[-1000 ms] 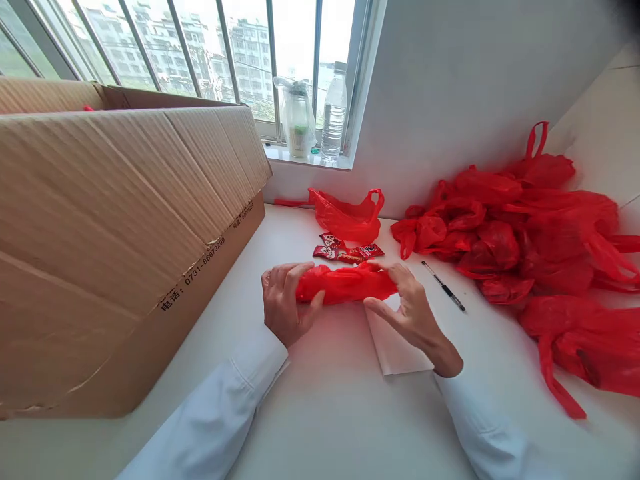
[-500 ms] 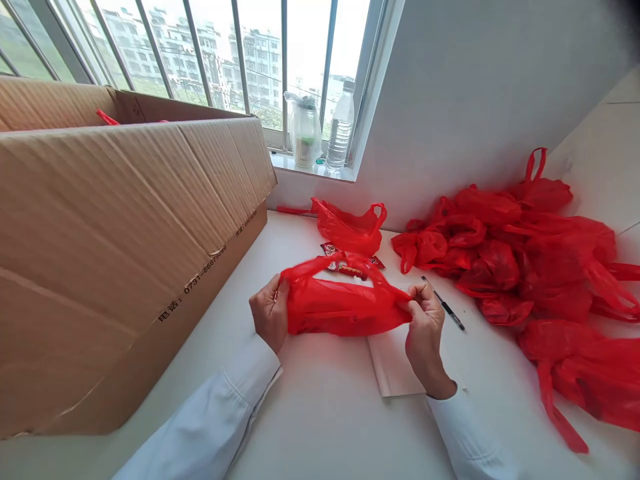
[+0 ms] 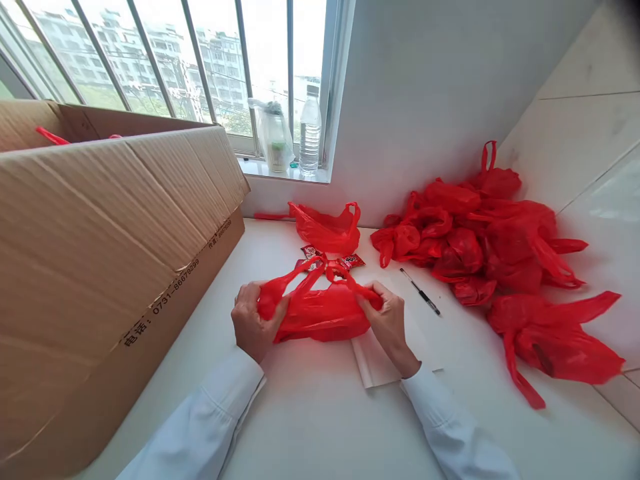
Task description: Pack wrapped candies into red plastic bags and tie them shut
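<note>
A red plastic bag [image 3: 325, 313] lies stretched sideways between my two hands, low over the white table, its loop handles pointing away from me. My left hand [image 3: 255, 320] is closed on the bag's left side, the thumb pressed against the plastic. My right hand [image 3: 389, 323] pinches the right side between thumb and fingers. Just beyond the bag lie several small red snack packets [image 3: 351, 261], partly covered by the handles. Behind them sits another red plastic bag [image 3: 327, 230]. Under my right hand is a folded sheet of white paper [image 3: 373, 367].
A big cardboard box [image 3: 125, 247] fills the left, with red plastic showing inside. A heap of red bags [image 3: 465, 247] lies at the right by the wall. A black pen [image 3: 421, 292] lies before it. A water bottle [image 3: 310, 133] and a bagged container [image 3: 277, 143] stand on the windowsill.
My hands have come closer together and the bag between them is less taut, its handles now bunched toward the packets. The view has turned to the right.
</note>
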The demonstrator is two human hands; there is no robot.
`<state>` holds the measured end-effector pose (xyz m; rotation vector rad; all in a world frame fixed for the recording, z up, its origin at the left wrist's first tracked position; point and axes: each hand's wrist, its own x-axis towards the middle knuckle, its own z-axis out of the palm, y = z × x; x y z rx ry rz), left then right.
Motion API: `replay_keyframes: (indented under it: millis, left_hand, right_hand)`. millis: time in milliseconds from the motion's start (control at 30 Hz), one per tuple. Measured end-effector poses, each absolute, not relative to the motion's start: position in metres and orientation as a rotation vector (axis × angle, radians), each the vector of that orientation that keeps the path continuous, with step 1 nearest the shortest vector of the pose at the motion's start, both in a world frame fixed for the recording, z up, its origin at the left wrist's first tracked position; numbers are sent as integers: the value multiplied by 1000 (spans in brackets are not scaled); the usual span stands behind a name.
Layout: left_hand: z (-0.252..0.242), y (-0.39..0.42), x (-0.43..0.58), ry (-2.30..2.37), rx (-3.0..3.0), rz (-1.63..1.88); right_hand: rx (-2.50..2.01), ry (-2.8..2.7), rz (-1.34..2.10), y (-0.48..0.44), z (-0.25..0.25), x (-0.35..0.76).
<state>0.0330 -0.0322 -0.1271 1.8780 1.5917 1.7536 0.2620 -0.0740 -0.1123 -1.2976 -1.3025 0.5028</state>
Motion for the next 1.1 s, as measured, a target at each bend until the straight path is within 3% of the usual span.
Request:
replay_keyframes:
  millis: [267, 567, 867, 967, 1100]
  left_hand:
    - [-129, -6, 16, 1784, 1704, 1734]
    - [-135, -3, 14, 1615, 1608, 1645]
    - [-134, -7, 13, 1668, 1865, 1541]
    - [-138, -3, 11, 1732, 1919, 1523]
    - [-141, 2, 9, 1790, 1973, 1478]
  right_hand:
    - [-1247, -1048, 688, -61, -125, 263]
    - [-1139, -940, 870, -55, -128, 269]
    - [-1145, -1418, -152, -84, -79, 265]
    - [-1003, -1644, -279, -116, -70, 247]
    - [-785, -2007, -342, -187, -94, 210]
